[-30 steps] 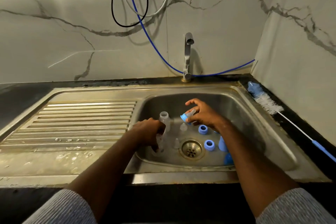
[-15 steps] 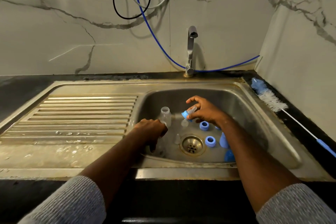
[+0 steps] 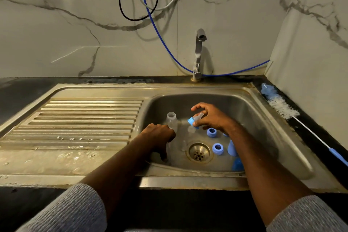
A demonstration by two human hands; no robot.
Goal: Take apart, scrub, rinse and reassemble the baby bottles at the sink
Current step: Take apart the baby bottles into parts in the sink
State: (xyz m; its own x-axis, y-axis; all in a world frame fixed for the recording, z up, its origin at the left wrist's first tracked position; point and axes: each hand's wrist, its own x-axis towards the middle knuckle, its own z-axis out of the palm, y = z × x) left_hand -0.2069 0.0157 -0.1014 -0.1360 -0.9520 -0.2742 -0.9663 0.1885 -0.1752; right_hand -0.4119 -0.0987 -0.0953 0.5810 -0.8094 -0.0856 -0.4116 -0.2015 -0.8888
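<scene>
Lower frame: two grey ribbed sleeves and forearms reach up into the sink, set in a dark surface. Left hand, lower centre, has its fingers curled down round a clear bottle standing against the basin's near left wall; most of that bottle is hidden by the hand. Beside the drain stand two blue screw rings and, at the right forearm, blue caps, partly covered. A second clear bottle, open-mouthed and upright, stands just behind the left hand. Right hand, centre of frame, pinches a blue ring with clear teat between thumb and fingers, tilted, above the basin floor; the index finger is raised free. A loose clear teat lies just below it. Left: ribbed drainboard, wet at its near edge. Right edge: bottle brush lying on the surface along the wall. Upper centre: tap, with blue hose and cables on the marble wall.
</scene>
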